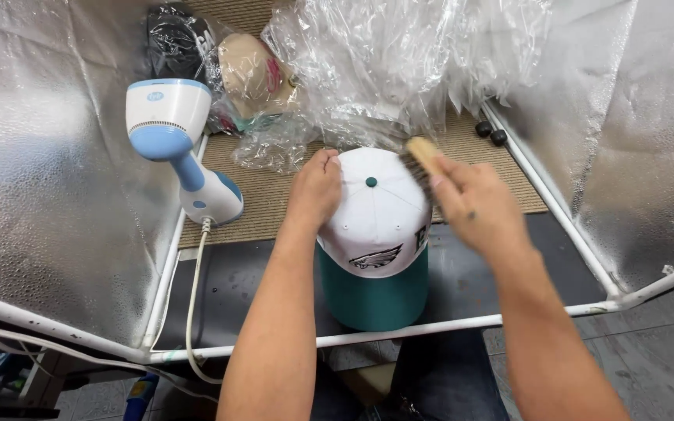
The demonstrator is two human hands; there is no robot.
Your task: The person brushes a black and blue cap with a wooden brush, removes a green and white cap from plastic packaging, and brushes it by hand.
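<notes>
Your right grip (473,204) is clamped around the wooden brush (421,158), fingers wrapped over its back so the bristles face down and left onto the cap (376,226); your left grip (315,189) is pressed flat against the cap's crown on the far-left side, fingers curled over the white panel, holding rather than pinching.

Going from the biggest things down: the silver reflective walls (48,195) close in the booth on both sides, carried on a white tube frame (399,331). Crinkled clear plastic bags (399,62) pile up at the back, with 1 tan cap (253,76) wrapped inside them to the left. The bench (251,281) carries a dark mat in front and a woven brown mat behind. A blue-and-white handheld steamer (173,132) stands on the left, well apart from both hands, its cord trailing toward you.

Then the cap itself — white crown, green brim, sitting between your 2 hands in the middle of the bench. Its long axis runs from the crown button (370,182) straight back to you, brim nearest your body. The brush touches the crown's upper-right edge, so the cap lies down and to the left of your right grip, while your left grip sits directly opposite across the button. Both hands are on it — the left is the steadying one.

Smallest: 2 dark round knobs (490,132) lie by the right frame tube at the back.
</notes>
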